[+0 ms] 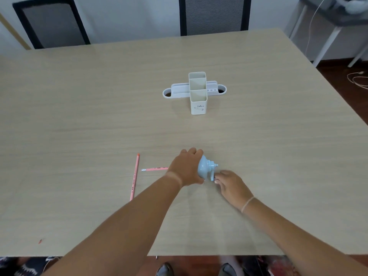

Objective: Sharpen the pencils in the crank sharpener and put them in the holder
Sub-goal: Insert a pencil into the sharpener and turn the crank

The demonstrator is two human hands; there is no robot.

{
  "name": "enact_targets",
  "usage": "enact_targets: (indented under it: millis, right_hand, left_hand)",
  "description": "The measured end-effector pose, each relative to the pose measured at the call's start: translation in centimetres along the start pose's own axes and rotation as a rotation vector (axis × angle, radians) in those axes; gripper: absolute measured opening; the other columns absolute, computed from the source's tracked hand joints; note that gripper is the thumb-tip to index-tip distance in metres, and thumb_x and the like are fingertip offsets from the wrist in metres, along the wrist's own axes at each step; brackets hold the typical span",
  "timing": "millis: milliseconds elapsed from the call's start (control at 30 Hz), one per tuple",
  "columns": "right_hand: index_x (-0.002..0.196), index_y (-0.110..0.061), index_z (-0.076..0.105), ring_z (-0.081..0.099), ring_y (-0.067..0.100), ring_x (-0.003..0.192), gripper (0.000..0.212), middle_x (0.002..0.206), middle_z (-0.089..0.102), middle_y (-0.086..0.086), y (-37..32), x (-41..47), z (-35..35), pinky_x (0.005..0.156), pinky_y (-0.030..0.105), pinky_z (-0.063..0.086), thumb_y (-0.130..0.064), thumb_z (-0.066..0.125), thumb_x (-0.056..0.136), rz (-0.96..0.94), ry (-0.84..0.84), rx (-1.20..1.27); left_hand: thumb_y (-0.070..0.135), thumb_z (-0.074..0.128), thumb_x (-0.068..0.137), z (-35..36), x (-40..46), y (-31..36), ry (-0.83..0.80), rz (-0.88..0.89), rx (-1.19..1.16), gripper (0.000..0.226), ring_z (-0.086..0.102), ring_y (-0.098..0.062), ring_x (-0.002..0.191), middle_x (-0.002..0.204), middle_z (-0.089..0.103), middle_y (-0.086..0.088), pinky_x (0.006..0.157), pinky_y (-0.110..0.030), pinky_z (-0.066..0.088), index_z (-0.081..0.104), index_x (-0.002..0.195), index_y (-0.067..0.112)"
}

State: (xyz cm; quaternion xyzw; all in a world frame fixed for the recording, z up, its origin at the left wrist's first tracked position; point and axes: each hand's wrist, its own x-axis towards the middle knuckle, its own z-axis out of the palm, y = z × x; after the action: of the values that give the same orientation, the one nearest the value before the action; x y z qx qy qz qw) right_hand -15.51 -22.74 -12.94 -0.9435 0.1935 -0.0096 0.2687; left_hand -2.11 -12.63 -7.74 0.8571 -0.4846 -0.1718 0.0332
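Surface: pale wood-grain surface [79,116] filling most of the view; its near edge runs along the bottom, its far edge below the chairs, its right edge slanting down the right side.
Room: two dark mesh chairs [49,24] behind the far edge; a white side table [326,22] with cables at far right; dark floor and shoes below the near edge.
Loose pencil: pink pencil [134,177] lies well left of the left hand, nearly upright in the view, red tip away from the person.
Second pencil: another pink one [154,169] lies crosswise, its right end hidden under the left hand.
Left hand: left hand [186,169] grips the sharpener body from above.
Sharpener: light blue sharpener [206,168] between the two hands, near the near edge.
Right hand: right hand [232,185] pinches the crank [213,175] in its fingertips.
Holder: white holder [198,92] stands far beyond both hands, mid-surface, nothing visible in it.
Open room: bare surface to the left, right and between hands and holder.
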Motion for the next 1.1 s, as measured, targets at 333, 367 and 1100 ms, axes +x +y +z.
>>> enact_targets:
  millis: [333, 367, 1100]
  right_hand:
    - [0.096, 0.002, 0.066, 0.059, 0.034, 0.086, 0.018, 0.086, 0.063, 0.024, -0.8, 5.7, -4.0, 0.075, 0.035, 0.044, 0.001, 0.050, 0.088, 0.009, 0.204, 0.084]
    - [0.096, 0.002, 0.066, 0.058, 0.035, 0.088, 0.018, 0.088, 0.063, 0.025, -0.5, 6.1, -3.4, 0.076, 0.037, 0.044, 0.000, 0.050, 0.088, 0.041, 0.169, 0.073]
    - [0.095, 0.002, 0.065, 0.057, 0.035, 0.089, 0.021, 0.085, 0.059, 0.024, 0.3, 6.2, -2.4, 0.069, 0.031, 0.036, -0.002, 0.045, 0.090, 0.087, 0.055, 0.060]
  left_hand:
    - [0.036, 0.075, 0.067, 0.0, 0.1, 0.1, 0.000, -0.002, -0.009, 0.066, 0.047, -0.029, 0.102, 0.116, 0.051, -0.006, 0.081, -0.036, 0.046, 0.043, 0.120, 0.013]
    - [0.036, 0.075, 0.067, 0.0, 0.1, 0.0, -0.002, -0.001, -0.011, 0.066, 0.047, -0.029, 0.102, 0.115, 0.051, -0.006, 0.082, -0.036, 0.046, 0.043, 0.119, 0.013]
    - [0.034, 0.076, 0.066, -0.3, 0.2, -0.1, -0.025, 0.011, -0.008, 0.061, 0.046, -0.028, 0.100, 0.113, 0.051, -0.006, 0.082, -0.037, 0.050, 0.044, 0.114, 0.013]
